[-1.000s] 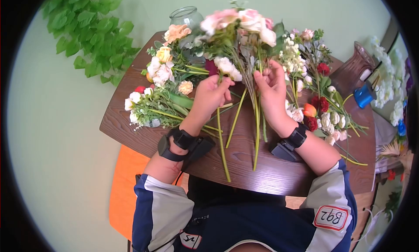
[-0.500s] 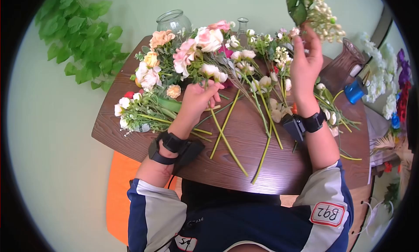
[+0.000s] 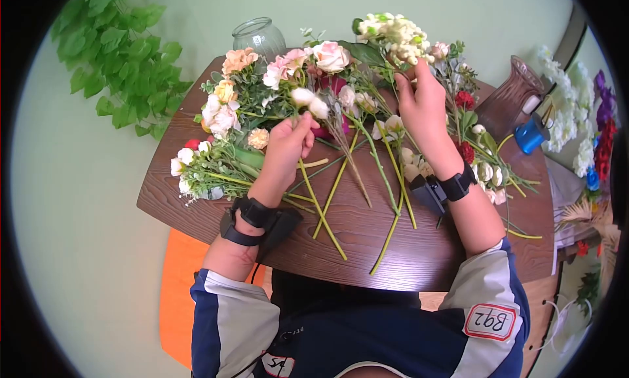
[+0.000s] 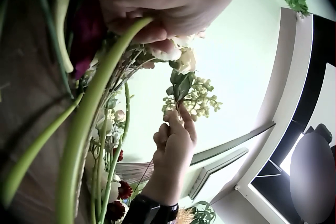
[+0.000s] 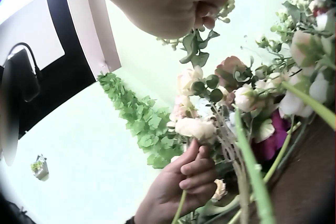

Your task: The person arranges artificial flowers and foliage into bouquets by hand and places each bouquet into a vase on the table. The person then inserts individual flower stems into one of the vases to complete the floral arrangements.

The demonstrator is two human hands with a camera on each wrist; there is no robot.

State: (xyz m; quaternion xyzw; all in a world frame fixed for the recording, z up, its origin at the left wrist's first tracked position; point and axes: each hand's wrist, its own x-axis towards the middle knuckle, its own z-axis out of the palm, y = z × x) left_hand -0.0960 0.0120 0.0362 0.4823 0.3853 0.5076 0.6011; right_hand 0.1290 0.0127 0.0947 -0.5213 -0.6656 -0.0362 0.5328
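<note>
over the middle of a dark wooden table (image 3: 439,257), a person's left hand (image 3: 286,145) pinches the green stem of a white flower sprig (image 3: 309,103). the right hand (image 3: 424,103) grips a cream berry sprig (image 3: 400,38), raised above the table's far side. a clear glass jar (image 3: 259,40) stands at the table's far left edge, a brown glass vase (image 3: 508,96) toward its right end.

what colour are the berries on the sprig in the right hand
The berries are creamy white with some green; the head view shows them best.
</note>
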